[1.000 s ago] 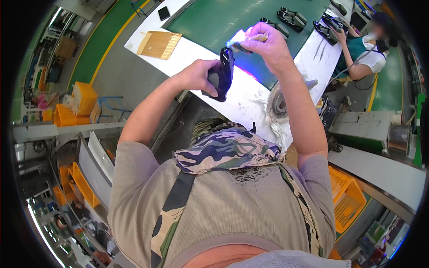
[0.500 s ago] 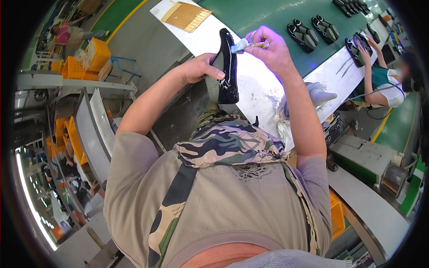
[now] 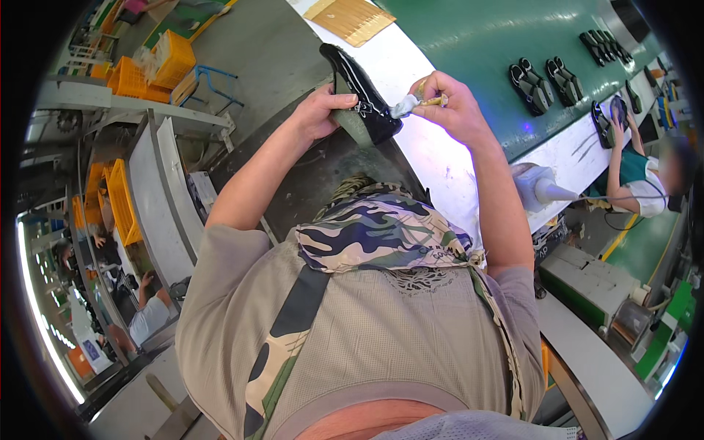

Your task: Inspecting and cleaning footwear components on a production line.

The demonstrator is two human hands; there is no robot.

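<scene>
Left hand: my left hand point(image 3: 317, 111) out there is clamped on the shoe, thumb pressed on its side; the other fingers are mostly hidden behind it.
Shoe: glossy black shoe with a thick grey sole point(image 3: 361, 89), held up in the air by the near edge of the bench, tilted, one end up to the left, the other down to the right.
Right hand: my right hand point(image 3: 452, 110) has thumb and fingers pinched together on a soft white wad point(image 3: 403, 107), which looks to be touching the shoe's lower end. There's a short yellowish piece point(image 3: 434, 100) in that grip too, can't tell what.
Bench: long white worktop point(image 3: 449, 165) under the right hand, white bottle with a cone nozzle point(image 3: 539, 186) just beside the right forearm, flat brown cardboard piece point(image 3: 352, 20) up at the far left end.
Green belt: wide smooth green surface point(image 3: 469, 44) alongside, black open shoes with grey insoles point(image 3: 532, 86) standing in pairs.
Neighbour: co-worker in white and green point(image 3: 642, 172), well off right, hands on another dark shoe.
</scene>
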